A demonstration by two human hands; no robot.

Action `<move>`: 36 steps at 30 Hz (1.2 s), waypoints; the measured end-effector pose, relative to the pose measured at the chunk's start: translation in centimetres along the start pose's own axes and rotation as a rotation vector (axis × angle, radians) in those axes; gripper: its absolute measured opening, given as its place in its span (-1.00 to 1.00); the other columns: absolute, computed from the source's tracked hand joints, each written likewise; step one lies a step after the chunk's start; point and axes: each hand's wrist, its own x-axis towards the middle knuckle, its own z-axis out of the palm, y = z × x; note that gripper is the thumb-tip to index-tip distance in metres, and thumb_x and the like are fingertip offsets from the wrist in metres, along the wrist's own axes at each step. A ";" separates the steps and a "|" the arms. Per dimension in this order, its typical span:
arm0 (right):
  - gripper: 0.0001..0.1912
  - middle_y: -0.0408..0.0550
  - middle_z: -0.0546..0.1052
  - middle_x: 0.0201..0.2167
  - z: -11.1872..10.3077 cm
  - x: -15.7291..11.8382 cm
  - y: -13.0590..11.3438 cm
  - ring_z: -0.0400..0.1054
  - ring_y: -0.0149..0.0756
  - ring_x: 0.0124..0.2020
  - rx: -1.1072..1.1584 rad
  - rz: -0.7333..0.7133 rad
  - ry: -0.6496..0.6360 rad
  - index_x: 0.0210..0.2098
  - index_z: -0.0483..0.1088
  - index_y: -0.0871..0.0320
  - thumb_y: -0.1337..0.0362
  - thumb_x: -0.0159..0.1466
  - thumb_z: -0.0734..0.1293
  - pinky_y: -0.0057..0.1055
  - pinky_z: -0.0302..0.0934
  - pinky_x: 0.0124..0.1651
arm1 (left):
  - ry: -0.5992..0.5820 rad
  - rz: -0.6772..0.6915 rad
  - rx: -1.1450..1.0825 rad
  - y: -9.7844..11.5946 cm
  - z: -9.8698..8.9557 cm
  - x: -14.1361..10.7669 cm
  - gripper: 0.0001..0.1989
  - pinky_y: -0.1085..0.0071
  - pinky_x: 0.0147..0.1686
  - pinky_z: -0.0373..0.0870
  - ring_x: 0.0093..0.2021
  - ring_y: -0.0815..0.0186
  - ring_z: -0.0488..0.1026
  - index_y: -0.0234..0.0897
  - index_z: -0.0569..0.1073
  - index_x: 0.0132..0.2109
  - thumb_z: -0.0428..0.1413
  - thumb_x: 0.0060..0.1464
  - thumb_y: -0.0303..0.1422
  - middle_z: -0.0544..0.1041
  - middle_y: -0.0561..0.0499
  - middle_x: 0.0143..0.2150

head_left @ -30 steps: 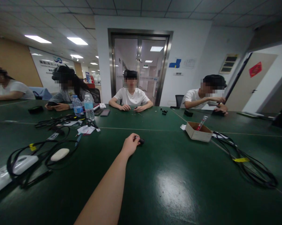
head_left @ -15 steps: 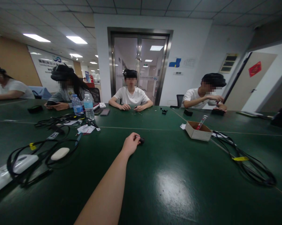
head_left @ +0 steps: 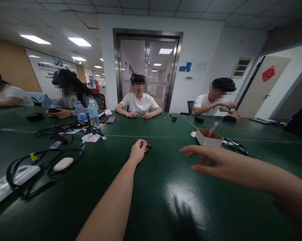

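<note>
On the green table [head_left: 156, 187], my left hand [head_left: 138, 150] is closed around a small black cylindrical object [head_left: 149, 146]. One dark end of it sticks out to the right of the fingers; its exact kind is too small to tell. My right hand [head_left: 213, 160] is in the air over the right half of the table, with thumb and fingers apart and nothing between them. Its fingertips point left, towards the black object but well apart from it. Just behind the right hand stands an open cardboard box [head_left: 208, 140] with a red-and-clear tube [head_left: 212, 130] leaning in it.
Black cables [head_left: 22, 177], a white power strip [head_left: 15, 180] and a white oval object [head_left: 63, 164] lie at left. Two water bottles [head_left: 93, 114] stand beyond papers [head_left: 91, 137]. More cable [head_left: 237, 146] lies behind my right arm. Several people sit around the table.
My right hand has come into view from the right, fingers spread, partly covering the coiled cable. My left hand stays on the black object, which shows slightly more. The view has shifted slightly.
</note>
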 end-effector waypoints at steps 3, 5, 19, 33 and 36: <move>-0.43 0.08 0.47 -0.16 2.7 9.0 0.3 0.45 -0.23 -0.35 0.381 0.098 -0.146 0.16 0.19 0.11 0.08 0.22 0.34 -0.34 0.39 -0.33 | 0.087 0.036 -0.020 0.1 -0.1 0.3 -0.86 0.52 -0.41 0.39 -0.36 0.36 0.49 -0.30 0.41 -0.17 0.03 0.13 -0.38 0.50 -0.04 -0.29; -0.42 0.07 0.48 -0.25 5.7 13.8 1.5 0.44 -0.28 -0.46 0.665 0.198 -0.118 0.19 0.06 0.14 0.06 0.27 0.28 -0.36 0.38 -0.43 | 0.127 0.061 -0.021 0.3 -0.2 0.3 -0.86 0.51 -0.40 0.38 -0.34 0.35 0.49 -0.30 0.41 -0.17 0.03 0.13 -0.37 0.50 -0.04 -0.30; -0.90 -0.11 0.43 -0.64 14.8 21.5 3.1 0.34 -0.42 -0.67 1.492 0.072 0.239 -0.21 0.26 0.23 0.38 0.28 0.28 -0.58 0.26 -0.60 | 0.151 0.087 -0.038 -0.2 -0.7 1.0 -0.81 0.50 -0.39 0.31 -0.38 0.37 0.41 -0.30 0.44 -0.24 0.07 0.08 -0.27 0.48 -0.01 -0.34; -0.77 -0.12 0.46 -0.56 14.8 21.6 3.1 0.41 -0.40 -0.60 1.500 0.043 0.215 -0.11 0.27 0.21 0.53 0.26 0.24 -0.47 0.40 -0.48 | 0.026 -0.128 -0.270 1.4 -1.1 0.9 -0.80 0.52 -0.44 0.37 -0.48 0.44 0.39 -0.37 0.45 -0.27 0.21 -0.06 -0.35 0.45 0.02 -0.46; -0.78 -0.12 0.47 -0.55 14.8 21.6 3.2 0.43 -0.39 -0.59 1.511 0.033 0.208 -0.11 0.28 0.21 0.52 0.26 0.26 -0.47 0.41 -0.47 | -0.001 -0.100 -0.223 1.4 -1.1 0.9 -0.81 0.52 -0.44 0.37 -0.49 0.44 0.39 -0.38 0.45 -0.26 0.21 -0.07 -0.41 0.45 0.03 -0.48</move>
